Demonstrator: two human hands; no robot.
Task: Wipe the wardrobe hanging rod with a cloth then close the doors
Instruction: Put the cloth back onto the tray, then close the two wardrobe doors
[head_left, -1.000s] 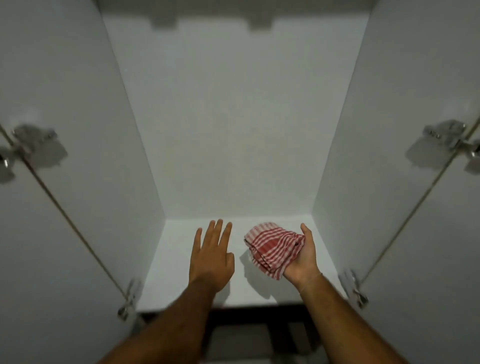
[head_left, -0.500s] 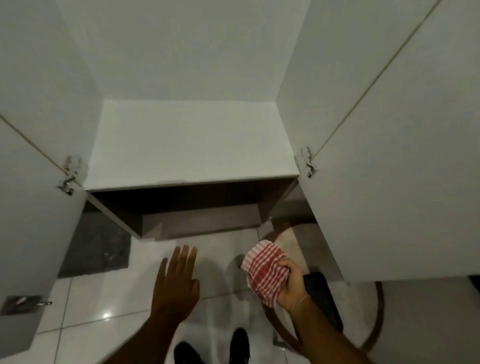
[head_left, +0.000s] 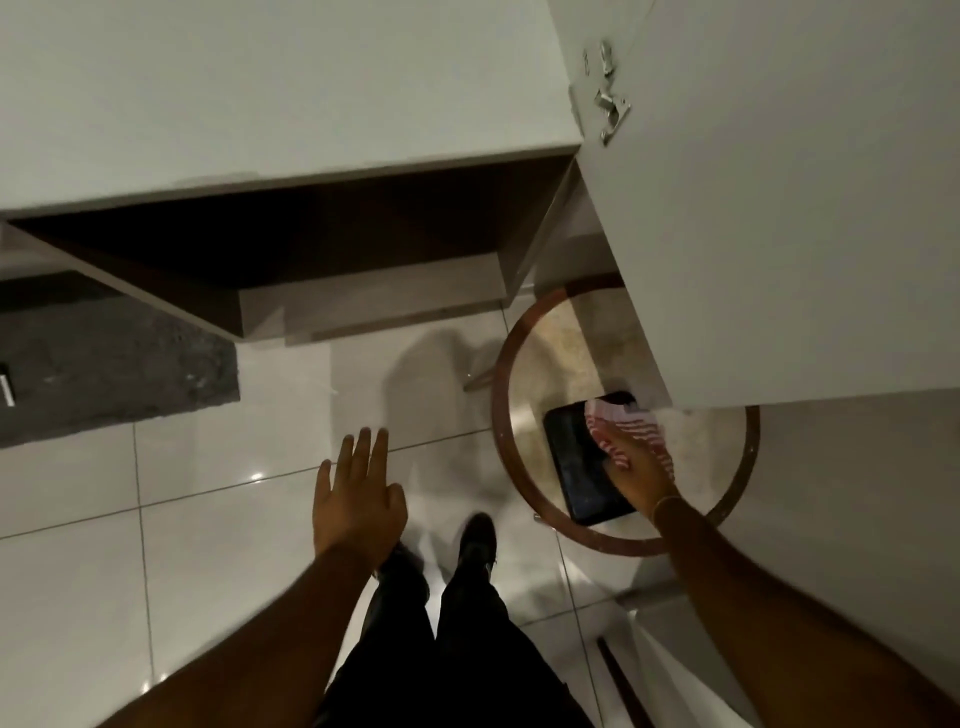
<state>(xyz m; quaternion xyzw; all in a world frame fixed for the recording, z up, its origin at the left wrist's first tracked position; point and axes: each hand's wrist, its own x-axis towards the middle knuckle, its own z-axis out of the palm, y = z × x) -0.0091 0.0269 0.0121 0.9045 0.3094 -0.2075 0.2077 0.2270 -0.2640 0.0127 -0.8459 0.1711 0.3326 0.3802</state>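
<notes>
Right hand (head_left: 636, 475) grips the bunched red-and-white checked cloth (head_left: 628, 431), low over a black rectangular device (head_left: 576, 462) on the round wood-rimmed table (head_left: 501, 415). Left hand (head_left: 358, 499) is flat, fingers spread, holding nothing, above the glossy white floor tiles (head_left: 208, 467). White wardrobe door (head_left: 779, 208) stands open at right, metal hinge (head_left: 610, 111) visible.

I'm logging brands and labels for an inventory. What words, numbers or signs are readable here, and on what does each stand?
No text can be read in this view.
On the dark flat device lying on the round table: dark surface, no legible marks.
On the striped cloth held by the right hand: pattern only, no label showing.
On the door hinge: any stamp is too small to read.
</notes>
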